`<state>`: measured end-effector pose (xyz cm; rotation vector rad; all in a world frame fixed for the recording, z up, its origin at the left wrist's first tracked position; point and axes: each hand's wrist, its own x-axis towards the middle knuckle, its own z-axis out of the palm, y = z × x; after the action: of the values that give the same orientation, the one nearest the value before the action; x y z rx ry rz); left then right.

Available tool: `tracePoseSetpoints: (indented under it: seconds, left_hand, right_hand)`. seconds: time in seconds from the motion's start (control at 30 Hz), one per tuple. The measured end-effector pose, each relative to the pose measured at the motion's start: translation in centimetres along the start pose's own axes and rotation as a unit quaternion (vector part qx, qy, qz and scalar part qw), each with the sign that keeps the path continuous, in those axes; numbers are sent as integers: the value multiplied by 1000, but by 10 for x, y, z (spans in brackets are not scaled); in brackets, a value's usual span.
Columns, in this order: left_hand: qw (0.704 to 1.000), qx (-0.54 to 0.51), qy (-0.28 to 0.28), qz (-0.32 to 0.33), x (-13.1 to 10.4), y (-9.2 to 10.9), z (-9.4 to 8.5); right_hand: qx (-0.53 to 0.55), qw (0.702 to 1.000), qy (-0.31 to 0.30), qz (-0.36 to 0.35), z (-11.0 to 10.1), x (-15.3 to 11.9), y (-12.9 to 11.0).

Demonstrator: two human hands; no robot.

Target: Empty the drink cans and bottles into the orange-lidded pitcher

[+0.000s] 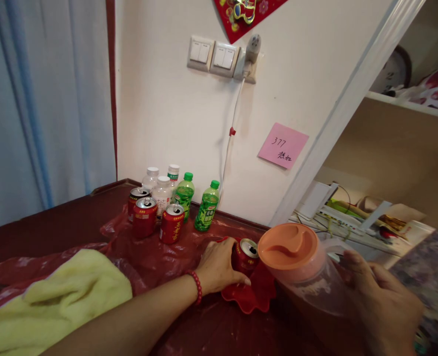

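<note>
My left hand (221, 269), with a red bead bracelet at the wrist, is wrapped round an opened red can (246, 254). That can stands upright in a red wavy-edged dish (250, 296). My right hand (384, 296) grips the handle of a clear plastic pitcher (326, 287) with an orange lid (291, 247). The pitcher leans to the left, its lid close beside the can's top. Several opened red cans (172, 225) stand behind and to the left, by two green-capped bottles (206, 206) and several white-capped clear bottles (163, 195).
A yellow cloth (66, 296) lies at the left on the dark red table (15, 242), partly over crumpled red plastic (104, 247). A white cable (228, 148) hangs from the wall socket behind. Shelves (408, 106) with a router stand at the right.
</note>
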<state>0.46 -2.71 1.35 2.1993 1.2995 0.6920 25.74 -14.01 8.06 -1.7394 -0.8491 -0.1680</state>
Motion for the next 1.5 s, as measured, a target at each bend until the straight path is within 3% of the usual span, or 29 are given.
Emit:
tracePoseSetpoints:
  seconds: [0.3, 1.5]
  left_hand:
    - [1000, -2, -2, -5, -2, 1, -1]
    - [1000, 1, -3, 0, 0, 1, -1]
  right_hand:
    - [18, 999, -5, 37, -3, -6, -11]
    - [-1, 1000, -6, 26, -5, -8, -20]
